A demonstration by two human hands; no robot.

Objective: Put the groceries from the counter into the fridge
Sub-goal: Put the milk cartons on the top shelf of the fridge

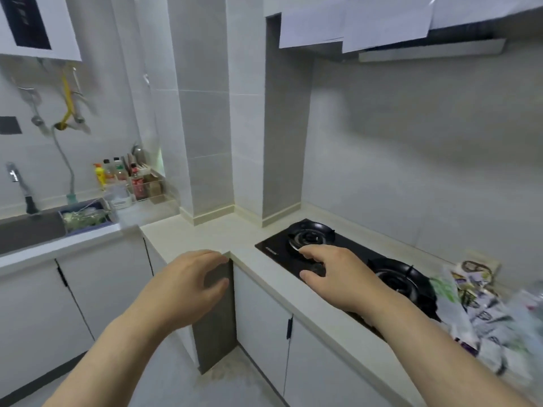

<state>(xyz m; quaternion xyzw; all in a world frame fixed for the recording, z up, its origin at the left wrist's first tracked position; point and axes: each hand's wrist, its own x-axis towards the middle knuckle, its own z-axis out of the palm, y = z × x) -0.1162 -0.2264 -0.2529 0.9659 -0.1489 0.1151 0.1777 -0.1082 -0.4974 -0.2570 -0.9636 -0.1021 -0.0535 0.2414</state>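
Two hands are out in front of me, and both are empty. My left hand hangs in the air to the left of the stove, just off the corner of the counter. Its fingers are loosely bent around nothing. My right hand is over the front of the stove, near a knob, and its fingers are soft and loose too, holding nothing.

The groceries sit in a crinkly pile of bags on the counter, right beside the stove on its right side. They look blurry, so I cannot say what is in them. I cannot see the fridge at all.

I think my job now is to turn right and reach for that pile. To do it well, I should not lean on the burners. I should hold one bag from under it and use my other hand so nothing slips out.

Far to the left of the stove are the sink and some bottles by the wall.
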